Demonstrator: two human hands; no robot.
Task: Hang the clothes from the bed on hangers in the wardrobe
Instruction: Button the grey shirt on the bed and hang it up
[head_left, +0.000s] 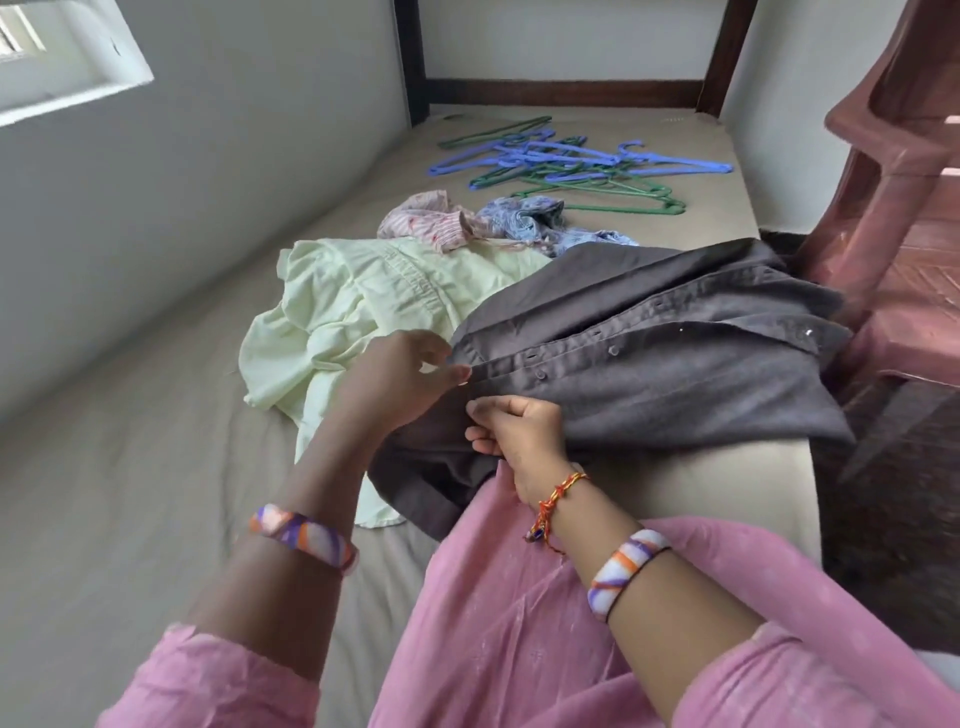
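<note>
Head view: brown shirt (649, 364), woven cotton, is spread on the bed (130, 493), placket running left-right. Its buttoned edge is pinched by left hand (400, 379) and right hand (514, 431). Plastic hangers (571, 166) lie beyond.

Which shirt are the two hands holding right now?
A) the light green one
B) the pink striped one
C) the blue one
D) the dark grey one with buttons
D: both the left hand and the right hand pinch the button edge of the dark grey shirt, while the light green shirt lies untouched beside it on the bed.
</note>
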